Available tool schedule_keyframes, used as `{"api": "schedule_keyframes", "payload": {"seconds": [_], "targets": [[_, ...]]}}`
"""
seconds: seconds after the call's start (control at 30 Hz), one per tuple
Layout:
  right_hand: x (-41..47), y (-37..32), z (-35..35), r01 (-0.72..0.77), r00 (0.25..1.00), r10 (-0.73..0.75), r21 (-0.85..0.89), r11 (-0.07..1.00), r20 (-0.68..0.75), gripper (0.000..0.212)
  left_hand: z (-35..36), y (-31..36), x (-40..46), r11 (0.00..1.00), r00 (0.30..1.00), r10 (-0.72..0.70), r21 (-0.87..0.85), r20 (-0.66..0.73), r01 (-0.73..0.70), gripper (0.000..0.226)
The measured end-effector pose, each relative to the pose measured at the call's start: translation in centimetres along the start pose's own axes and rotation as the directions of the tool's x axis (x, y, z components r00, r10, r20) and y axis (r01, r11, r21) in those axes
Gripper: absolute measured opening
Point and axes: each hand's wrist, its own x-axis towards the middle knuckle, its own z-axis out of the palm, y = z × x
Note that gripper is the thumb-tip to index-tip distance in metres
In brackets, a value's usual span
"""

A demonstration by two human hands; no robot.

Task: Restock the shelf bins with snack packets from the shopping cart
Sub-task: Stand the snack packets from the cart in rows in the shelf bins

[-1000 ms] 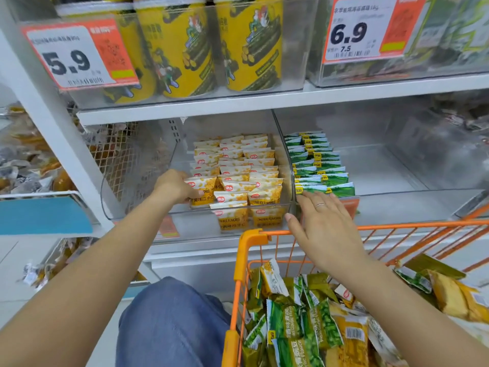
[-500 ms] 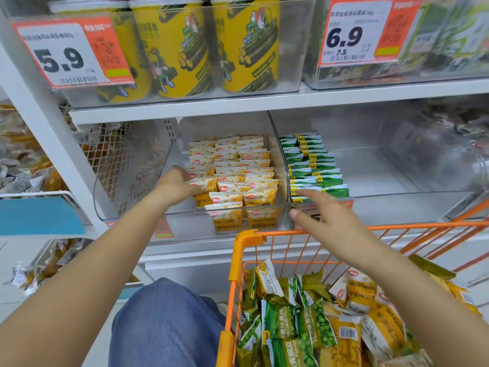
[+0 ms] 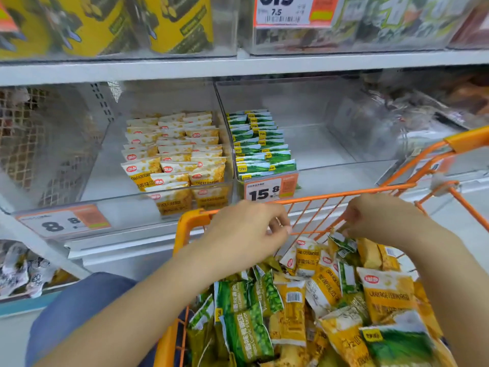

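Both hands are over the orange shopping cart [image 3: 312, 201], lower centre and right of frame.

Left hand [image 3: 247, 234]: fingers curled, thumb and fingertips close together, nothing visibly in it. Hangs above the packets, just inside the cart's front rim.

Right hand [image 3: 381, 218]: fingers curled down onto a small green packet [image 3: 341, 243] at the top of the heap, pinching its upper edge. That packet is tilted, long axis running roughly upper left to lower right; barcode side partly up.

Cart heap, bottom right: loose yellow packets [image 3: 387, 295] and green packets [image 3: 247, 332], pointing every which way. Yellow ones read "CRAB ROE FLAVORED" with a red oval logo; green ones read "Garlic Flavor" plus Chinese text I can't read.

Left clear bin [image 3: 111, 197], mid frame: yellow packets in rows [image 3: 174, 152], standing on edge and leaning back, top seams upward, faces toward the camera, same "CRAB ROE FLAVORED" print. Tag below it [image 3: 63, 222] reads "8.8".

Right clear bin [image 3: 344, 165]: green packets in rows [image 3: 260, 144] along its left wall, same leaning stance; the rest of the bin floor is bare. Tag on its front [image 3: 271, 188] reads "15.8".

Upper shelf: yellow canisters [image 3: 180, 22] upper left, print blurred. Tag at top centre [image 3: 291, 9] shows "7.5" and a cut-off larger price.
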Motion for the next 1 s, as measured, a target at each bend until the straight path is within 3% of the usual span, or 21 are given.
{"api": "schedule_keyframes", "payload": {"seconds": [0.1, 0.2, 0.27, 0.37, 0.47, 0.57, 0.67, 0.73, 0.83, 0.93, 1.0], "targets": [[0.0, 0.9, 1.0, -0.077, 0.990, 0.082, -0.048, 0.996, 0.114, 0.044, 2.0, -0.5, 0.6, 0.999, 0.987, 0.037, -0.021, 0.158, -0.034, 0.019], [-0.2, 1.8, 0.7, -0.125, 0.965, 0.118, 0.017, 0.992, 0.234, 0.069, 2.8, -2.4, 0.9, 0.999, 0.957, 0.009, -0.048, 0.289, 0.005, 0.022], [-0.4, 1.2, 0.6, -0.107, 0.956, 0.099, 0.014, 0.994, 0.275, 0.072, 2.9, -3.3, 1.0, 0.999, 0.943, -0.023, -0.020, 0.333, 0.031, 0.026], [-0.1, -0.3, 1.9, -0.055, 0.971, 0.077, -0.103, 0.993, 0.225, 0.059, 3.0, -3.5, 1.2, 0.999, 0.936, -0.021, -0.020, 0.350, 0.030, 0.029], [0.3, -0.6, 3.1, -0.037, 0.994, 0.051, -0.144, 0.989, 0.095, 0.030, 3.0, -3.5, 1.1, 0.999, 0.934, -0.028, -0.025, 0.357, 0.040, 0.030], [0.5, -0.4, 2.9, 0.020, 1.000, -0.019, -0.062, 0.998, 0.016, 0.013, 2.9, -3.7, 1.0, 0.999, 0.941, -0.036, -0.011, 0.336, 0.042, 0.030], [0.0, -0.6, 1.7, 0.159, 0.987, -0.152, 0.143, 0.977, -0.055, 0.010, 2.8, -3.5, 0.8, 0.999, 0.945, -0.034, -0.015, 0.326, 0.041, 0.029], [-0.7, -0.9, 0.8, 0.272, 0.962, -0.258, 0.367, 0.890, -0.086, 0.013, 2.7, -3.4, 0.7, 0.999, 0.953, -0.036, -0.026, 0.301, 0.046, 0.027], [-1.5, -1.4, -0.3, 0.352, 0.907, -0.403, 0.741, 0.571, -0.120, 0.014, 2.3, -3.0, 0.7, 0.966, 0.965, -0.050, -0.233, 0.256, 0.112, 0.037], [-2.3, -1.9, -0.9, 0.361, 0.832, -0.511, 0.912, 0.198, -0.218, 0.012, 1.5, -2.1, 0.7, 0.745, 0.948, 0.038, -0.640, 0.317, 0.185, 0.055], [-2.7, -2.3, -1.0, 0.355, 0.808, -0.519, 0.934, 0.049, -0.280, 0.009, 1.0, -1.8, 0.5, 0.609, 0.938, 0.093, -0.764, 0.333, 0.211, 0.058]]}}
